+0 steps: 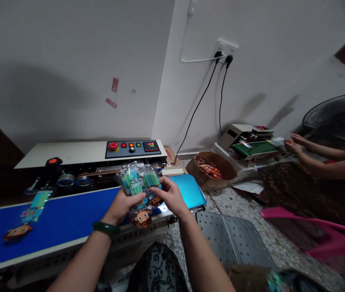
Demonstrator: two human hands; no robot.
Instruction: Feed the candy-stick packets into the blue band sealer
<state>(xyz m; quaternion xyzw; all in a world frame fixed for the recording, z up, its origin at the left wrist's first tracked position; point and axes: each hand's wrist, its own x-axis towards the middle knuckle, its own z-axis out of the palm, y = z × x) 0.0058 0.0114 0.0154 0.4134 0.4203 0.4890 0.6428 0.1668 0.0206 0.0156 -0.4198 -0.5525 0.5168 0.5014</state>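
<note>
My left hand is closed round a bunch of clear plastic packets holding green and blue strips, with a cartoon monkey face hanging below. Just beside it, my right hand pinches another such packet at its edge. Both hands are over the right end of a blue conveyor belt on a band sealing machine. Further left on the belt lies a single similar packet, its monkey face toward the front.
A shiny blue sheet lies right of my hands. Beyond it stand a brown bag of colourful small packets and a second sealer with a green belt. Another person's hands work there. A perforated grey stool and pink plastic chair are nearby.
</note>
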